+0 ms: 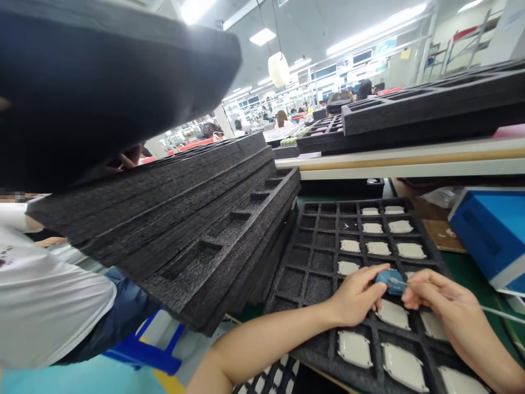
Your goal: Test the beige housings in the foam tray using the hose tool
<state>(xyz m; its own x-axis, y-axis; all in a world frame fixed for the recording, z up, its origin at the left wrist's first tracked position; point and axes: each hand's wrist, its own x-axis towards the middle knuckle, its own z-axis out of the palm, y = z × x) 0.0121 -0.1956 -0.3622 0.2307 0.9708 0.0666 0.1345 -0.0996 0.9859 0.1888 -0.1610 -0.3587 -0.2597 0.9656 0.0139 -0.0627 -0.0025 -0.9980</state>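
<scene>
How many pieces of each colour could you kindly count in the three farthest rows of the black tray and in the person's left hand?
Off-white pieces, in the black tray: 7
Blue piece, in the left hand: 1
Total: 8

Tiny pinkish specks in one compartment are left out.

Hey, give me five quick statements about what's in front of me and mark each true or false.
1. The left hand grips the blue piece. True.
2. The stack of black foam is left of the tray. True.
3. The white pieces lie in one heap. False: they sit in separate compartments.
4. The blue box is left of the tray. False: it is to the right.
5. The stool is red. False: it is blue.
</scene>
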